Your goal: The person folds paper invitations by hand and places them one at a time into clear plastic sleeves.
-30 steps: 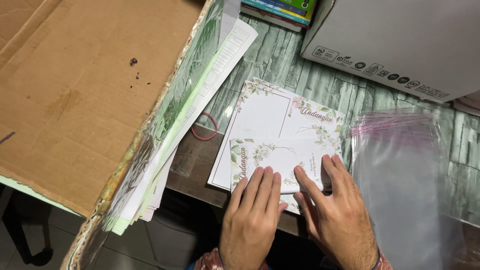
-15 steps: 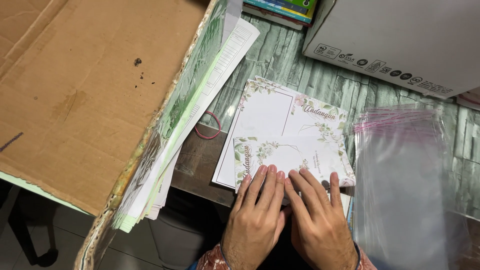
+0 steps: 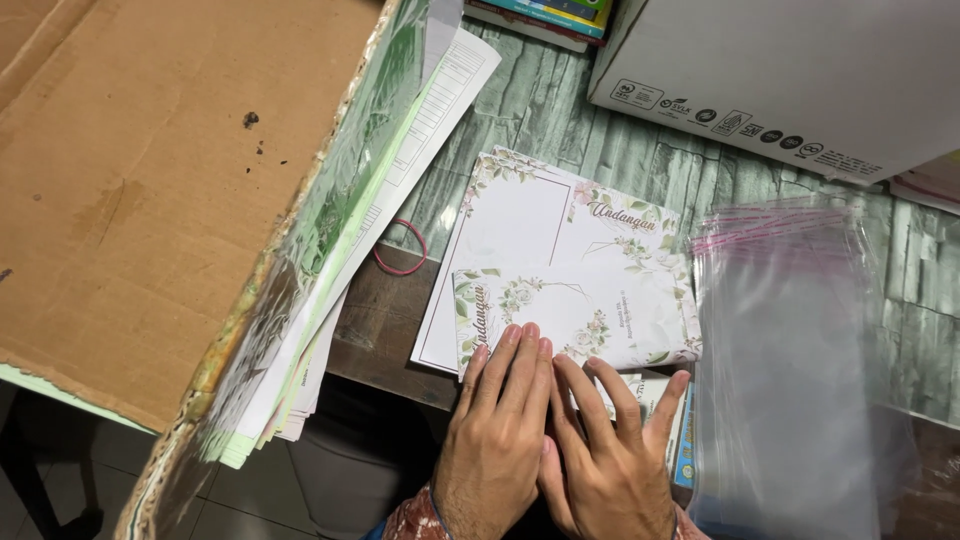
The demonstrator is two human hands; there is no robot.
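Note:
A white card with green floral print [image 3: 580,312] lies folded on top of a larger flat card of the same print [image 3: 540,225], at the near edge of the table. My left hand [image 3: 495,440] lies flat with its fingers pressed on the folded card's near edge. Right beside it and touching it, my right hand [image 3: 605,460] is spread flat on the same edge. Neither hand grips anything.
A stack of clear plastic sleeves with pink strips [image 3: 790,370] lies to the right. A red rubber band [image 3: 402,250] rests left of the cards. A cardboard box [image 3: 150,180] with paper sheets [image 3: 350,260] against it fills the left. A white box [image 3: 790,70] stands behind.
My right hand has slid left along the folded card's near edge until it touches my left hand. The folded card now lies flatter.

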